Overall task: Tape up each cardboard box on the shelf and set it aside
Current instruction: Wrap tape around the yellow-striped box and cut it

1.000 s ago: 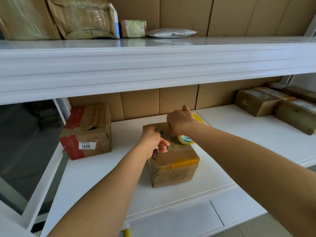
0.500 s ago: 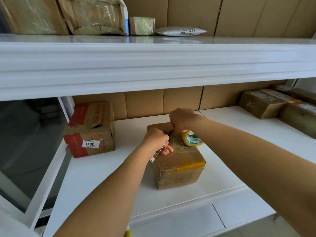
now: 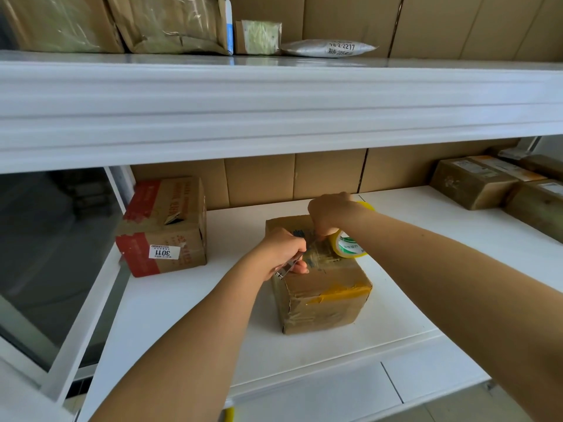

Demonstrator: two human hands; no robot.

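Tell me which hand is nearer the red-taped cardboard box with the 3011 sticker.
Left. The left hand is just right of the red-taped cardboard box; the right hand is farther right, holding the yellow tape roll.

Sticker point(image 3: 163, 251) on red-taped box point(image 3: 163, 226) reads "3011", upside down; grey pouch point(image 3: 329, 48) seemingly "78-2-2217"

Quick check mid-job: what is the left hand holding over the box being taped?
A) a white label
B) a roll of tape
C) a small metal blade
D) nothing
C: the left hand pinches a small metal blade against the top of the taped box, while the right hand grips the tape roll.
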